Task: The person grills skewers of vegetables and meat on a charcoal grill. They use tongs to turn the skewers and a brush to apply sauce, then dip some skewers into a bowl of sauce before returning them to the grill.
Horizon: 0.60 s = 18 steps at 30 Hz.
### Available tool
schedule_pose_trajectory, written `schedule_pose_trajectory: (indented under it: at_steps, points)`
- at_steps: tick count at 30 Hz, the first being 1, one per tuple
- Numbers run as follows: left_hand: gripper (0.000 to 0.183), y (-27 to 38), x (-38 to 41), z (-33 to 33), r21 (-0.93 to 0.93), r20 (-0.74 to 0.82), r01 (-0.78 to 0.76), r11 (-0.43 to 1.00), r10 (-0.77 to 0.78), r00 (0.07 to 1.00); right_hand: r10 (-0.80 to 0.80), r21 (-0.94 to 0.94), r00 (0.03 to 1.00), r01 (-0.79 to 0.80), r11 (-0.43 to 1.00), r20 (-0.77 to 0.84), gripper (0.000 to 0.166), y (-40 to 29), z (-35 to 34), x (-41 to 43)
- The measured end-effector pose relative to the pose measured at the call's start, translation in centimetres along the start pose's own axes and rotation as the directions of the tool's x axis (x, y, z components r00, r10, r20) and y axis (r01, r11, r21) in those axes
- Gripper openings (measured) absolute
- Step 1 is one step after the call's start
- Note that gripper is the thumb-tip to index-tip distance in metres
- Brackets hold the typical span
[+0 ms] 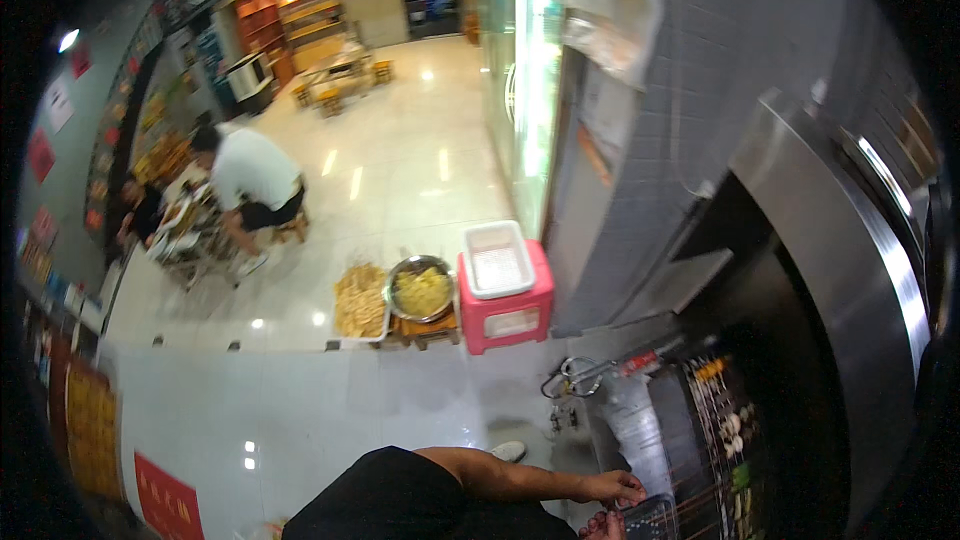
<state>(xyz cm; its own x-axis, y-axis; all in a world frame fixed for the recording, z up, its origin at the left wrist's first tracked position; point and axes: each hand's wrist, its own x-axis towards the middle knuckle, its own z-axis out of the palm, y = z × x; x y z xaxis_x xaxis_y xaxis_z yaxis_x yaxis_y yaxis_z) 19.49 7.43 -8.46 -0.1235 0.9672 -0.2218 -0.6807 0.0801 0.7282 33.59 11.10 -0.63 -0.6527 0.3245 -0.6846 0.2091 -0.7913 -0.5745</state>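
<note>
My left hand reaches in from the left with its fingers curled, just above the corner of a dark perforated tray. Whether anything small is pinched in it is too blurred to tell. My right hand is beside it at the bottom edge, partly cut off, its fingers bent near the tray's left side. Beyond the tray, a charcoal-style grill holds rows of skewers, with yellow, whitish and green food on them. A bare metal ledge runs along the grill's near side.
Metal tongs or scissors-like tools hang at the grill's end. A steel hood curves over it. On the floor stand a pink stool bearing a white basket, a steel bowl and a food tray. People sit at a table.
</note>
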Motion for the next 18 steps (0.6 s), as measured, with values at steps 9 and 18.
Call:
schedule_pose_trajectory:
  at_steps: [9, 18]
  points:
    - [0.032, -3.7, -4.0, -4.3, -0.111, -0.178, -0.213, 0.971, 0.192, 0.965, 0.175, -0.120, 0.972, -0.157, 0.980, 0.159, 0.021, 0.9, 8.6, 1.5]
    - [0.030, -2.9, -7.1, -1.7, 0.067, -0.300, -0.154, 0.986, 0.167, 0.939, 0.297, -0.170, 0.917, -0.258, 0.951, 0.267, 0.019, 4.0, 11.6, 2.8]
